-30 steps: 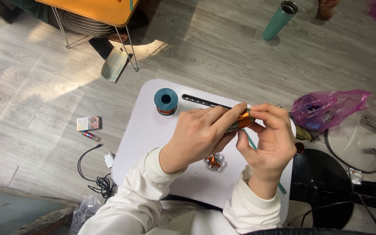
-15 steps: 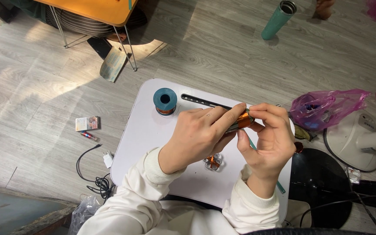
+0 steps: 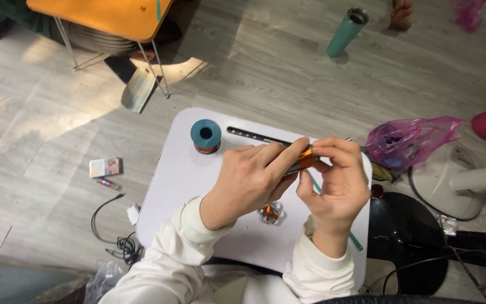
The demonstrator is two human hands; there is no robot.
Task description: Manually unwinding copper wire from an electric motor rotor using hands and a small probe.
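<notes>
head view: the left hand (image 3: 248, 180) and the right hand (image 3: 338, 186) meet above the white worktop (image 3: 181, 180), both pinching a small orange-wound coil (image 3: 306, 159); the left fingers (image 3: 288, 152) are clamped on its near end and the right fingers (image 3: 324, 147) closed on its far end, so most of the coil is hidden and its shape is hard to make out, perhaps a short copper-coloured cylinder; a thin teal stick (image 3: 315, 183) shows below the coil and runs down behind the right wrist, only partly seen; a second small orange coil (image 3: 270, 213) lies on the worktop beneath the hands, half covered by the left palm; white sleeves cover both forearms and the near edge of the worktop.

further back on the worktop stands a blue spool (image 3: 206, 136) of copper wire, upright, well apart from the hands; a dark flat strip (image 3: 254, 135) lies beside it, its right end hidden by the fingers.

to the right, just off the worktop's edge, sits a pink plastic bag (image 3: 406, 141), then a white fan base (image 3: 451, 180) and a black round stool (image 3: 409, 236), crowding that side; on the grey floor to the left lie a small card packet (image 3: 106, 166), a cable (image 3: 111, 225); a teal bottle (image 3: 345, 31) stands far off at the top; an orange table (image 3: 102, 17) is cut off by the frame; the left half of the worktop is bare.
</notes>
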